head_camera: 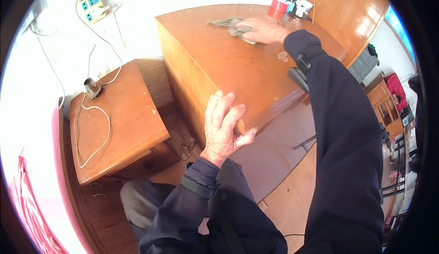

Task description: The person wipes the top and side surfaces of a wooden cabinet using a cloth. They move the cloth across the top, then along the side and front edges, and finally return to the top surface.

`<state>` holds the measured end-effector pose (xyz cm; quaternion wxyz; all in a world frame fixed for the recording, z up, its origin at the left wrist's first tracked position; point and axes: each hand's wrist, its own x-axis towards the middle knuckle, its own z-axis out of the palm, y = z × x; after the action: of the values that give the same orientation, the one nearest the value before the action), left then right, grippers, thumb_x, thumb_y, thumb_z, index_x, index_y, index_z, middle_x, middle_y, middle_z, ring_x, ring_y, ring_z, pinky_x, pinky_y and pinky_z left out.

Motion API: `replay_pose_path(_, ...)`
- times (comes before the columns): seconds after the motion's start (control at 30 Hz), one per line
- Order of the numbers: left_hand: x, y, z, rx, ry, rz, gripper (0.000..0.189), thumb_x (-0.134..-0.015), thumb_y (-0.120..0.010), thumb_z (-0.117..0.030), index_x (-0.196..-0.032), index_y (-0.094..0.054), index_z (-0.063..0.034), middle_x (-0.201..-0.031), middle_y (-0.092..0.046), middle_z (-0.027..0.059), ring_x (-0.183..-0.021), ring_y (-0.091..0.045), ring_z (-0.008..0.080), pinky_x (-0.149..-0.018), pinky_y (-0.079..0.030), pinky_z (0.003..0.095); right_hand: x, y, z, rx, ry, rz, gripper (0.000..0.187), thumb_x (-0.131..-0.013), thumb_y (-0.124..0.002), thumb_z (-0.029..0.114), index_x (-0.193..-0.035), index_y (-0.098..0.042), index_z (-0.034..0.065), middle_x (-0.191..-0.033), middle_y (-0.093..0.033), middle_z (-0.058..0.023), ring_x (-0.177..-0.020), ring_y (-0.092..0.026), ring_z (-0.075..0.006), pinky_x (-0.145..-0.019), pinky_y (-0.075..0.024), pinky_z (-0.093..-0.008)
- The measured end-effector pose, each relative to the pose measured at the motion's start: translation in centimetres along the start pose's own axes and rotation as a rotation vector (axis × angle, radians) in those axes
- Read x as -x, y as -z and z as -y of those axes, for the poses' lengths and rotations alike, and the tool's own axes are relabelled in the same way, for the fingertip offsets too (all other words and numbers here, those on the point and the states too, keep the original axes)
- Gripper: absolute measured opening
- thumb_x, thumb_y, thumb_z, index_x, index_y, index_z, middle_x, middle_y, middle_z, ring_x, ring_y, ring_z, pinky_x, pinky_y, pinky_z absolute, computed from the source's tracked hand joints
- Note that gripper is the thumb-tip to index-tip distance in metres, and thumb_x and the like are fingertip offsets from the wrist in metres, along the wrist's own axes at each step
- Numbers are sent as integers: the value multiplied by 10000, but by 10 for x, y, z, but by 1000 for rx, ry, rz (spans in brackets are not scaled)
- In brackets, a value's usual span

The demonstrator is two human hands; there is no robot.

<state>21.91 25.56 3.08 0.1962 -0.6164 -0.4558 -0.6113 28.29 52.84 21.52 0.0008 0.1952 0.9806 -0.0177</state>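
A greyish cloth (236,29) lies bunched under my right hand (262,31), pressed to the far part of a brown wooden cabinet top (219,58). The hand looks slightly blurred, and its fingers are partly hidden by the cloth. My left hand (223,123) rests on the near left corner of the same cabinet, fingers apart on the top and holding no object. Beside the left thumb, the corner's finish is chipped (241,127). A pale worn patch (282,56) shows on the top near my right sleeve.
A lower wooden nightstand (116,116) stands at left, bearing a white cord (109,127) and a small dark metallic object (92,86). A yellow power strip (90,0) hangs on the wall. A red container (278,7) and small items sit at the cabinet's back. A tall wooden panel (346,13) rises at right.
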Motion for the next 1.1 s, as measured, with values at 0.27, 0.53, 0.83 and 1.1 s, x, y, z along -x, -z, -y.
replay_pose_path(0.27, 2, -2, -1, -29, 17, 7, 673, -756, -808, -417, -1260, -484, -109, -1371, -429, 180, -1320, -399, 436, -1082, -355, 555, 120, -7, -89, 176, -690, -155, 366, -852, -577, 258, -1185, -634, 116, -1054, -695, -169, -974, -660, -328, -825, -511, -427)
replay_pose_path(0.53, 0, -3, 1, -79, -8, -17, 659, -804, -742, -478, -1262, -465, -94, -1355, -431, 181, -1307, -410, 432, -1088, -344, 561, 146, -28, 30, -81, 75, -382, 370, -883, -611, 186, -1247, -617, 118, -1347, -560, -164, -1208, -557, -342, -1006, -460, -398)
replay_pose_path(0.83, 0, -2, -2, -33, 23, -32, 640, -743, -811, -380, -1242, -510, -116, -1355, -435, 161, -1302, -419, 422, -1070, -378, 554, 189, -47, 8, 82, -66, -551, 310, -909, -586, 219, -1194, -622, 102, -1260, -594, -164, -1181, -558, -340, -999, -458, -402)
replay_pose_path(1.1, 0, -2, 1, -80, 5, -14, 660, -782, -772, -446, -1276, -480, -120, -1391, -401, 144, -1330, -379, 408, -1089, -348, 568, 231, -69, -133, 217, -693, -905, 546, -897, -594, 451, -1270, -573, 53, -1313, -554, -219, -1231, -522, -386, -1031, -427, -422)
